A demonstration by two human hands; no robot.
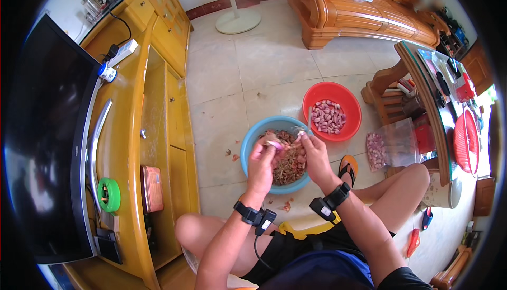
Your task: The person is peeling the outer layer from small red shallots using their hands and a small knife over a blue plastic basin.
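My left hand holds a purple shallot between thumb and fingers, over a blue plastic basin. Dry skins and root trimmings cover the inside of this basin. My right hand is close beside it, pinching a pale root end with wispy roots. A narrow grey strip, probably a knife blade, stands up from the right fingers; any handle is hidden. Touching or nearly touching the blue basin is a red basin, with peeled shallots inside.
A clear plastic bag of shallots leans near a glass-topped wooden table on my right. To the left runs a yellow wooden cabinet with a television. Loose skins dot the tiled floor. A wooden bench stands ahead.
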